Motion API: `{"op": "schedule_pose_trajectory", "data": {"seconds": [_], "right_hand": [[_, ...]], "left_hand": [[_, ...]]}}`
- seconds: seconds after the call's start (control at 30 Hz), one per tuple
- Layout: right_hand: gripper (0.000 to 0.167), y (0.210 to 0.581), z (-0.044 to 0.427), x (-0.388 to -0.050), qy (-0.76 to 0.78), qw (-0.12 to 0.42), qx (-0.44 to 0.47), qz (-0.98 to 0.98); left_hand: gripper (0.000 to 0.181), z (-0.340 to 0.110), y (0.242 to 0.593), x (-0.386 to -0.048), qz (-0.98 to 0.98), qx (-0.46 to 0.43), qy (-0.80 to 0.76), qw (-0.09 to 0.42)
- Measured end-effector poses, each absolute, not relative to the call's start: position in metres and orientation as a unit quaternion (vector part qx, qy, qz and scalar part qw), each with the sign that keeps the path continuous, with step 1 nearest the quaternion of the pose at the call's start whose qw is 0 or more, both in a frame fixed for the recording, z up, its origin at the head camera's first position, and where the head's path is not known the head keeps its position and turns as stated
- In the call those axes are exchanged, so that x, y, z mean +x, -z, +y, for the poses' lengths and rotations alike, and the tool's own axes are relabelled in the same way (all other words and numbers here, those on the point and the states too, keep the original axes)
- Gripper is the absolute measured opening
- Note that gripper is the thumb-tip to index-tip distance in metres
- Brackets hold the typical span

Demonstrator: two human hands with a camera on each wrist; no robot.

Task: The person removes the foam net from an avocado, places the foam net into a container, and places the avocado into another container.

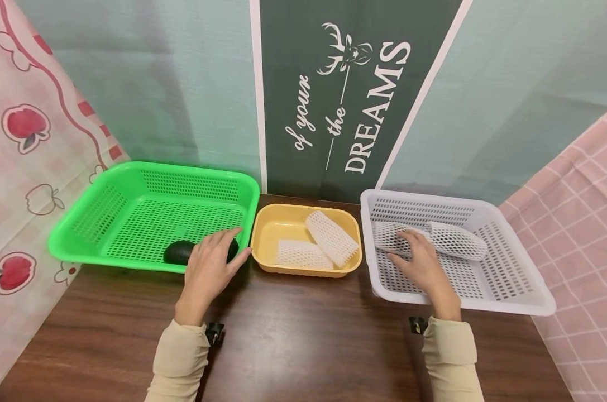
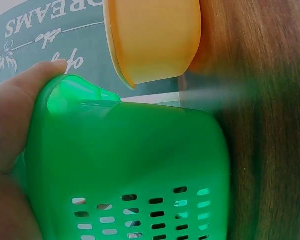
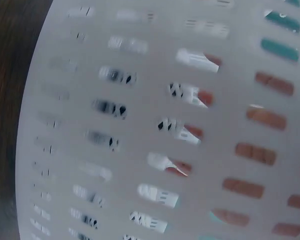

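My left hand [image 1: 210, 262] is over the front right corner of a green basket [image 1: 77, 223], thumb and fingers spread apart. Beneath it is a dark, smooth rounded thing [image 1: 233, 250], mostly hidden by the hand. A second dark oval thing [image 1: 179, 253] lies just left of it. My right hand [image 1: 424, 265] reaches into a white basket [image 1: 514, 304], its thumb and fingers apart over a dark thing in a white foam net sleeve [image 1: 386, 237]. Whether they touch it is unclear. Another sleeved dark thing [image 1: 459, 241] lies to its right.
Between the baskets stands a yellow tray [image 1: 273, 223] with two white foam net sleeves [image 1: 331, 237] in it. The brown wooden table [image 1: 308, 335] extends in front. Cloth hangings [image 1: 208, 84] enclose the back and both sides.
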State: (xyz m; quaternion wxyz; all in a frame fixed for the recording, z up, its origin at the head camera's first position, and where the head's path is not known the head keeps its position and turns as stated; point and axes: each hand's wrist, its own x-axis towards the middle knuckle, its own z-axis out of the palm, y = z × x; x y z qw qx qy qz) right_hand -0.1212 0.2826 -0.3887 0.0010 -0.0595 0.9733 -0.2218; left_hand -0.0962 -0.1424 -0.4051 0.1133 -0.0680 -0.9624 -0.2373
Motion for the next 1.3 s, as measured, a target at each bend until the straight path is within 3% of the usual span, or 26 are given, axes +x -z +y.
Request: {"op": "schedule_pose_trajectory", "data": {"seconds": [0.1, 0.5, 0.8, 1.1, 1.3], "right_hand": [[0.061, 0.388, 0.286, -0.122, 0.218, 0.031, -0.053, 0.974], [0.081, 0.390, 0.305, -0.132, 0.209, 0.062, -0.053, 0.975], [0.082, 0.393, 0.304, -0.130, 0.218, 0.070, -0.023, 0.973], [0.069, 0.395, 0.302, -0.130, 0.236, 0.058, -0.049, 0.969], [0.081, 0.394, 0.301, -0.131, 0.201, 0.058, -0.051, 0.977]], "left_hand": [[0.054, -0.142, 0.405, -0.096, -0.963, -0.068, 0.236, 0.114], [0.054, -0.142, 0.404, -0.096, -0.962, -0.067, 0.235, 0.121], [0.054, -0.142, 0.404, -0.097, -0.961, -0.070, 0.237, 0.122], [0.053, -0.142, 0.405, -0.097, -0.960, -0.071, 0.242, 0.123], [0.054, -0.142, 0.405, -0.097, -0.960, -0.070, 0.243, 0.123]]}}
